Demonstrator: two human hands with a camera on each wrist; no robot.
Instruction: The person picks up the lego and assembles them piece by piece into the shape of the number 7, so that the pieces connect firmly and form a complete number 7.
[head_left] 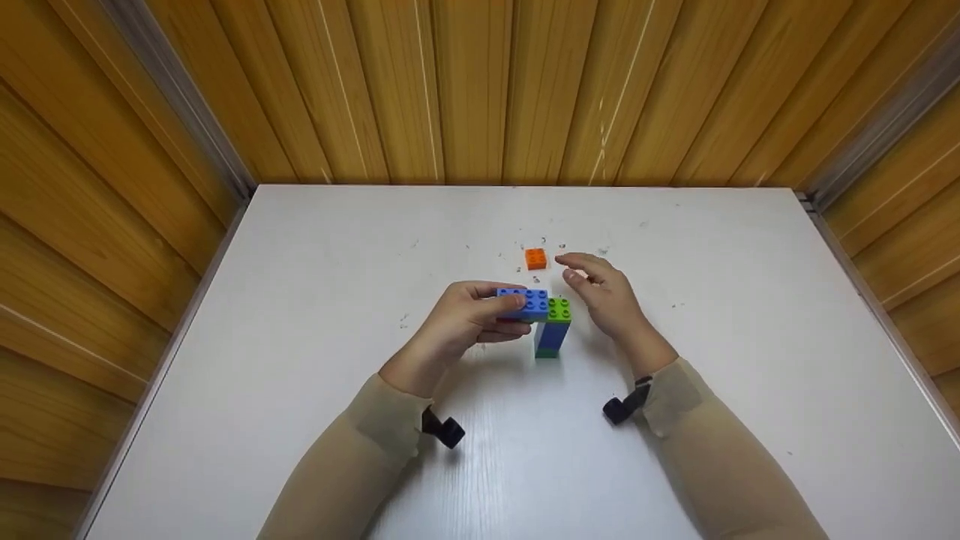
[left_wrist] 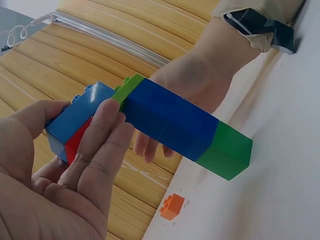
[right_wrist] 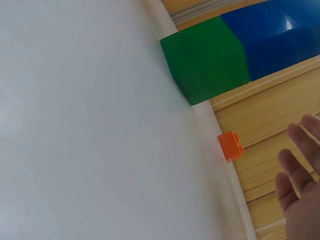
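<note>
A tower of toy building bricks stands upright on the white table, with a dark green brick (left_wrist: 227, 152) at the bottom, blue bricks (left_wrist: 167, 120) above it and a light green brick (head_left: 559, 310) near the top. Beside the light green brick, a long blue brick (head_left: 536, 301) juts out to the left, with a red brick (left_wrist: 75, 142) under it. My left hand (head_left: 465, 315) pinches this blue-and-red end, thumb on top and fingers beneath. My right hand (head_left: 611, 300) hovers just right of the tower, fingers loosely bent, holding nothing.
A small orange brick (head_left: 535, 259) lies on the table (head_left: 337, 247) behind the tower. Small dark specks are scattered around it. Wood-look panels (head_left: 480, 90) rise at the table's back and sides.
</note>
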